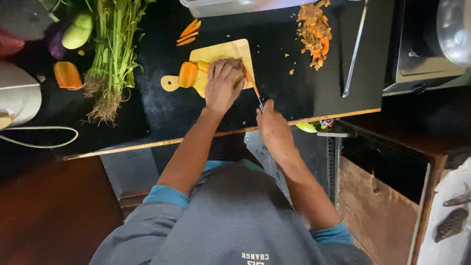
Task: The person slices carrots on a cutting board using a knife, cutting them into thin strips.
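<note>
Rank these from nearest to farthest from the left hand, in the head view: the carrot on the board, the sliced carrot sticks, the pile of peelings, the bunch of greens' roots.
1. Carrot: under and just left of the left hand, on the cutting board.
2. Carrot sticks: beyond the board.
3. Pile of peelings and roots of the greens, on opposite sides: too close to call.
</note>
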